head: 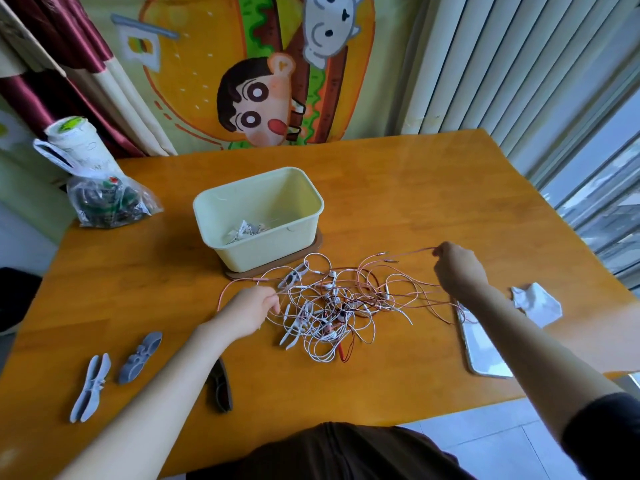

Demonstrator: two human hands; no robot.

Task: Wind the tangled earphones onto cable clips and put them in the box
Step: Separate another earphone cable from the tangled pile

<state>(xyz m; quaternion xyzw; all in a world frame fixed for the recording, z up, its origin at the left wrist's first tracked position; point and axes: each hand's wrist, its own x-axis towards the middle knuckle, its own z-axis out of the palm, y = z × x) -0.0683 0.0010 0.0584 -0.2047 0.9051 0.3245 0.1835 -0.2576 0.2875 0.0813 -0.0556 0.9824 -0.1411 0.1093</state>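
Observation:
A tangle of white, pink and red earphone cables (332, 306) lies on the wooden table in front of the pale yellow box (311, 216). My right hand (457, 268) pinches a pink cable at its far end, raised to the right of the tangle. My left hand (252, 306) grips cable strands at the tangle's left edge. Wound white earphones (244, 232) lie inside the box. Two grey cable clips (90, 386) (141, 356) lie at the near left, and a dark clip (221, 384) sits half hidden by my left forearm. Pale clips are caught in the tangle.
The box stands on a brown lid (320, 242). A phone (483, 348) lies under my right forearm, with a crumpled white tissue (536, 303) beyond it. A plastic bag (104, 202) and a white roll (78, 140) sit at the far left corner.

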